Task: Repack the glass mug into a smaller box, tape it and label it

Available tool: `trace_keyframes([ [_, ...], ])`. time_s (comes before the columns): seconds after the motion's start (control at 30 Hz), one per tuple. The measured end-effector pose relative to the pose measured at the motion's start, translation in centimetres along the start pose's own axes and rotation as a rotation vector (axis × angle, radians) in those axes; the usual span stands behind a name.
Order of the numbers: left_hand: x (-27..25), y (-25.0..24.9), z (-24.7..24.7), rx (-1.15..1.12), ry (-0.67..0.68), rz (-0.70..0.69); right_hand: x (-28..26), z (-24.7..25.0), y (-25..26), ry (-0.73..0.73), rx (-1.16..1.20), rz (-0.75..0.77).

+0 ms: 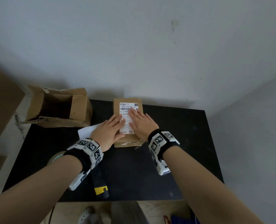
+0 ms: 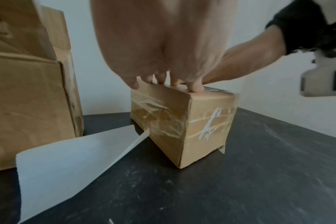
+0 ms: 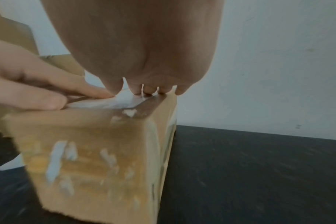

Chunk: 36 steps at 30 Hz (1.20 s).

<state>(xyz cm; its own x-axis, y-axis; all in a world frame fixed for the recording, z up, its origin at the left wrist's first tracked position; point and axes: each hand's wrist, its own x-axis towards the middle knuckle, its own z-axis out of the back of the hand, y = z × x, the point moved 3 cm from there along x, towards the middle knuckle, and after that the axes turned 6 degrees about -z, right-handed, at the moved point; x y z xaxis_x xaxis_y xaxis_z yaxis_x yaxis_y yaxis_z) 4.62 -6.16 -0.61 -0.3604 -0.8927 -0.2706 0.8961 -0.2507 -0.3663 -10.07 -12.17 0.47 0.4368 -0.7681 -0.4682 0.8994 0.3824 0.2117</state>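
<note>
A small brown cardboard box stands shut on the black table, wrapped in clear tape. A white shipping label with a barcode lies on its top. My left hand lies flat with straight fingers on the label's left side. My right hand presses flat on the label's right side, fingertips near the barcode. In the left wrist view the left fingertips rest on the box's top edge. The right wrist view shows the box close up, blurred. The glass mug is not visible.
A larger open brown box stands at the table's back left. A white backing sheet lies beside the small box. A tape roll sits under my left forearm, and a black-and-yellow tool lies near the table's front edge.
</note>
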Motion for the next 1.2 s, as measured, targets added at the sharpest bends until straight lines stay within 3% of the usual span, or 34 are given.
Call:
trace_keyframes([
  [0.23, -0.3, -0.3, 0.5, -0.139, -0.026, 0.037, 2.2, 2.0, -2.1, -0.033, 0.127, -0.107],
  [0.37, -0.5, -0.4, 0.9, -0.489, -0.102, 0.28, 1.5, 1.1, -2.5, -0.064, 0.5, -0.232],
  [0.47, -0.2, -0.2, 0.9, -0.596, -0.177, 0.428, -0.3, 0.1, -2.0, -0.057, 0.791, -0.275],
  [0.6, 0.3, 0.7, 0.3, -0.795, -0.273, 0.507, -2.0, -1.7, -1.8, -0.067, 0.821, -0.354],
  [0.67, 0.2, 1.0, 0.1, -0.956, -0.283, 0.523, -2.6, -2.1, -1.9, -0.086, 0.843, -0.392],
  [0.8, 0.0, 0.8, -0.4, -1.018, -0.3, 0.506, -3.5, -2.8, -2.1, -0.123, 0.918, -0.417],
  [1.03, -0.6, -0.1, -0.2, -0.957, -0.297, 0.447, -4.2, -3.8, -1.9, -0.187, 1.041, -0.446],
  [1.2, -0.6, -0.5, 0.2, -0.887, -0.276, 0.418, -5.1, -3.6, -2.4, -0.12, 1.065, -0.435],
])
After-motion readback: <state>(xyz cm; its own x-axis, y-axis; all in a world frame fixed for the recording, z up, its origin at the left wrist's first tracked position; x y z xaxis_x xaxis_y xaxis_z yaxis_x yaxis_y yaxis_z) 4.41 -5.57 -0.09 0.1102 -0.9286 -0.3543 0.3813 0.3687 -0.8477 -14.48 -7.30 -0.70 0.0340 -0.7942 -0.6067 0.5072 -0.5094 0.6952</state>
